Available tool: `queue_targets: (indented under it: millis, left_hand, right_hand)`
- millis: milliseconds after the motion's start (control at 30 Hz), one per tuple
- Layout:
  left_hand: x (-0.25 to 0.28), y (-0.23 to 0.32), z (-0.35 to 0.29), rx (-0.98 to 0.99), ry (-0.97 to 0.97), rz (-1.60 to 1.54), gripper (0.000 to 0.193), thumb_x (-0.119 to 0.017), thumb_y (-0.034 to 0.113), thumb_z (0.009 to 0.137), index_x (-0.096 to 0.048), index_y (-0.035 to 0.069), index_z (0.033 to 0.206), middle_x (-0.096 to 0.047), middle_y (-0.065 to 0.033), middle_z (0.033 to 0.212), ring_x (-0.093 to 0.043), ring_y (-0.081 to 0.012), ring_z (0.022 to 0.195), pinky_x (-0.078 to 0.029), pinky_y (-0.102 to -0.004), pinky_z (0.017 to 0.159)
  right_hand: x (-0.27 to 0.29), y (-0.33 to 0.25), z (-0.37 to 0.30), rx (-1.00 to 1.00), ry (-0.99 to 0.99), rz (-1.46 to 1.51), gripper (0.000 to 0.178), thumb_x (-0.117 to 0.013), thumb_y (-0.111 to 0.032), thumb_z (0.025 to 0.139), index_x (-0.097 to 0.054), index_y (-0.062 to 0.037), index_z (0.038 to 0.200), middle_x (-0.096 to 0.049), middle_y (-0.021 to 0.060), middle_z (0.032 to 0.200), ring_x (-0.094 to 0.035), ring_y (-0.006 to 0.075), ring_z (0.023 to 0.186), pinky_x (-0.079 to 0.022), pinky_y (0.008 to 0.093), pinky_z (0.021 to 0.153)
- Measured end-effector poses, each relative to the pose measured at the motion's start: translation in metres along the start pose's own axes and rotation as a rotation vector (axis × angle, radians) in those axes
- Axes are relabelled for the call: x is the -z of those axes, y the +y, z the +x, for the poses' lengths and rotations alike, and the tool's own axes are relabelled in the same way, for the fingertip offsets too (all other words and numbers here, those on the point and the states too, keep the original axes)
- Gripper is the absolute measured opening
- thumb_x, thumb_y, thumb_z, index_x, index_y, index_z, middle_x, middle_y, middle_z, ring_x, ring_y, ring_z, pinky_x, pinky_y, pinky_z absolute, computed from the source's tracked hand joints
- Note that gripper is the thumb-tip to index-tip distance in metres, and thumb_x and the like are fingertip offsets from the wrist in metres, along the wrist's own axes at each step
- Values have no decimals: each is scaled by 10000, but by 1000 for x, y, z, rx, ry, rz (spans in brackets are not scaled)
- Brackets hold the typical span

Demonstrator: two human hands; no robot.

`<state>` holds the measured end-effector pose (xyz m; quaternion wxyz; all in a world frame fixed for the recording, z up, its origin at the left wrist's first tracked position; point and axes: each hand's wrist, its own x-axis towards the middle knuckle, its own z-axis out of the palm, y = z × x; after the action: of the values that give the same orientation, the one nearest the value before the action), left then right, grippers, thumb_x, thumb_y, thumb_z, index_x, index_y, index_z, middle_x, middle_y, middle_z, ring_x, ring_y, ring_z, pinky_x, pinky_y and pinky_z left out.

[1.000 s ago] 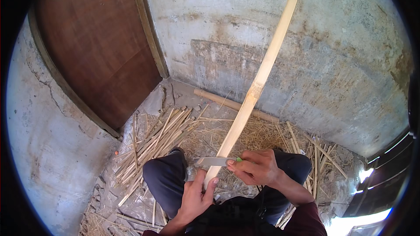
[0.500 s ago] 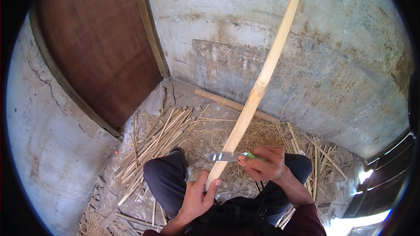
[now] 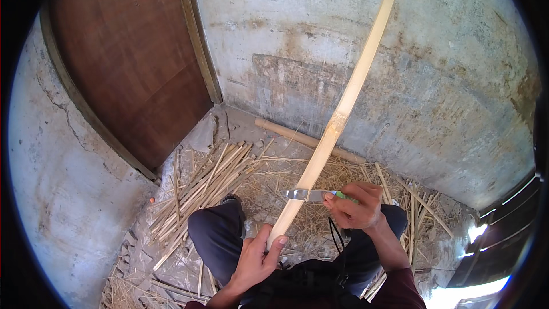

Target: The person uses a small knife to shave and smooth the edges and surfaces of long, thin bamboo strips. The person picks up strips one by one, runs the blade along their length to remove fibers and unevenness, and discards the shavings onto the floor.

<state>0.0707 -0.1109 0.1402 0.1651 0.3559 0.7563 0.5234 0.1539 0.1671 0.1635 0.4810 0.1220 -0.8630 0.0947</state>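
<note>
A long split bamboo strip (image 3: 327, 145) slants up and away to the right, its pale inner face toward me and a rough node partway along it. My left hand (image 3: 258, 256) is closed around its near end, thumb on the right edge. In my right hand (image 3: 357, 206) is a knife (image 3: 313, 195) with a green handle, mostly hidden by the fingers. Its shiny blade lies across the strip, a little beyond my left hand, touching the pale face. A dark cord hangs below my right hand.
Several thin bamboo sticks (image 3: 206, 181) lie piled at the left, with more sticks (image 3: 421, 212) at the right. A bamboo pole (image 3: 309, 139) lies along the stained wall (image 3: 297, 34). Shavings cover the floor between my legs. A brown door (image 3: 126, 51) stands at the far left.
My right hand and the knife have moved away from me and slightly right along the strip. The strip's far end sits slightly lower in view. My left hand stays nearly in place.
</note>
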Motion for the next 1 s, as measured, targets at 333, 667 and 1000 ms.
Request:
queue_targets:
  millis: [333, 667, 1000]
  left_hand:
    - [6, -9, -4, 27, 2, -6, 259, -649, 196, 1080, -540, 11, 935, -552, -52, 574, -532, -106, 482, -375, -312, 470]
    - [3, -24, -5, 52, 47, 19, 243, -639, 177, 1080, -539, 15, 928, -567, -51, 600, -536, -92, 504, -379, -306, 474]
    - [-6, -15, 1, 9, 92, 89, 234, -662, 184, 1063, -527, 11, 982, -544, -158, 558, -592, -301, 435, -427, -389, 450]
  right_hand:
    - [11, 27, 11, -116, 100, -85, 181, -892, -55, 759, -761, -111, 870, -579, 24, 636, -521, 171, 467, -399, 315, 438]
    - [0, 19, 6, -331, 22, 173, 132, -854, -55, 853, -729, -86, 883, -698, 70, 720, -650, 203, 548, -440, 339, 466]
    - [-13, 25, 18, -479, -180, -116, 121, -701, -85, 888, -678, -107, 1005, -674, 91, 753, -680, 315, 618, -512, 436, 554]
